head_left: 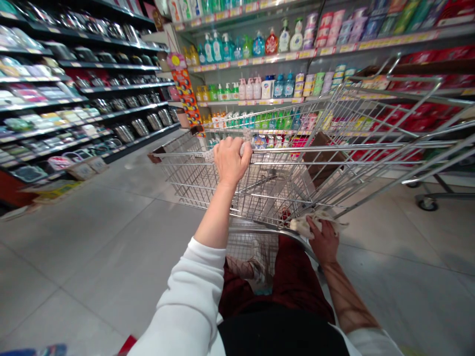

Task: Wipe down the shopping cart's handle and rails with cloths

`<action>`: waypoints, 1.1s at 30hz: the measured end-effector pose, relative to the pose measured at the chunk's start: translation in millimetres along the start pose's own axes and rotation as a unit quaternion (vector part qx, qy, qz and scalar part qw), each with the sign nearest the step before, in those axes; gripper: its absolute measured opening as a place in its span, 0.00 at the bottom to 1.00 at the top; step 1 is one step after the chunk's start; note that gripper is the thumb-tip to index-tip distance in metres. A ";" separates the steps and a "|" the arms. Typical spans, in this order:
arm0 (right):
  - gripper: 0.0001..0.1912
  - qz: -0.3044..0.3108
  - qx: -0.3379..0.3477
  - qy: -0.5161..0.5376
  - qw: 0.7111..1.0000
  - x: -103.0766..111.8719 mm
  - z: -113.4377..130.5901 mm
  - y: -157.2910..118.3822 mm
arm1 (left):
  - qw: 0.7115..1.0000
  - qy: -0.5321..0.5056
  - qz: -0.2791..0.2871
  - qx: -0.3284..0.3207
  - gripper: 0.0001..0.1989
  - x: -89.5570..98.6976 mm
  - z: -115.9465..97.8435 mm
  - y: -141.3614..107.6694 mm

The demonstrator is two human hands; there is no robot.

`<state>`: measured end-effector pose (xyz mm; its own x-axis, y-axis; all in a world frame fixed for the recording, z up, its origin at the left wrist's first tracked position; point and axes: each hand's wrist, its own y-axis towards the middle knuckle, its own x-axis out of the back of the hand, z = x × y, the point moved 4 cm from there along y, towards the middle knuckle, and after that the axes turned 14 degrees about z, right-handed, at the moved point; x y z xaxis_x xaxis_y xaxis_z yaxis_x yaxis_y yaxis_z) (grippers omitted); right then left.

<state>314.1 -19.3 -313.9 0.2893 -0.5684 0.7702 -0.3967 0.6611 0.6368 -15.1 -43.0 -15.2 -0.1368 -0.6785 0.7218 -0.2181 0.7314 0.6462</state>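
Observation:
A metal wire shopping cart stands right in front of me. My left hand is closed over its upper side rail, with a pale dotted cloth showing on both sides of the fingers. Lower down on the right, my right hand presses a cream cloth against the cart's lower frame. Its fingers are bent over the cloth, and the thumb is partly hidden. Through the wires I see a brown panel on the cart.
Shelves of pump bottles and tubs stand behind the cart. On the left, shelves hold metal pots and packaged goods. An orange display strip hangs at the shelf end. A caster wheel rests on the tiled floor at right.

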 end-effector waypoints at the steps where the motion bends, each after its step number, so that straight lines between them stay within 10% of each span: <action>1: 0.26 0.027 0.012 0.006 1.000 -7.1 5.2 -8.6 | 1.000 0.002 -0.003 -0.002 0.14 -0.1 0.0 -0.1; 11: 0.23 0.093 0.059 0.074 0.991 -16.4 19.1 -25.6 | 1.000 -0.001 -0.006 -0.005 0.15 -0.4 0.3 -1.0; 17: 0.12 -0.114 -0.063 0.179 0.975 79.2 5.9 44.2 | 1.000 -0.017 0.000 0.004 0.15 -1.1 1.0 -0.7; 21: 0.13 -0.288 0.000 0.190 0.939 153.2 17.7 103.4 | 1.000 -0.024 0.003 0.005 0.14 -1.4 1.1 -0.4; 25: 0.18 -0.301 0.033 0.133 0.944 191.7 28.3 160.6 | 1.000 -0.014 0.001 0.001 0.15 0.4 -0.2 -0.9; 30: 0.29 -0.171 0.042 0.084 0.981 170.9 43.0 200.7 | 1.000 -0.015 0.003 0.003 0.15 0.6 -0.1 -1.1; 33: 0.27 -0.206 0.039 0.063 0.976 138.7 53.3 189.7 | 1.000 -0.022 0.000 0.000 0.15 -0.2 0.4 -1.0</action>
<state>232.6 1.2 -88.0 0.5414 -0.7093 0.4513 -0.2886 0.3474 0.8922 -15.3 -43.7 -16.1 -0.1783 -0.6807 0.7105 -0.2187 0.7314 0.6459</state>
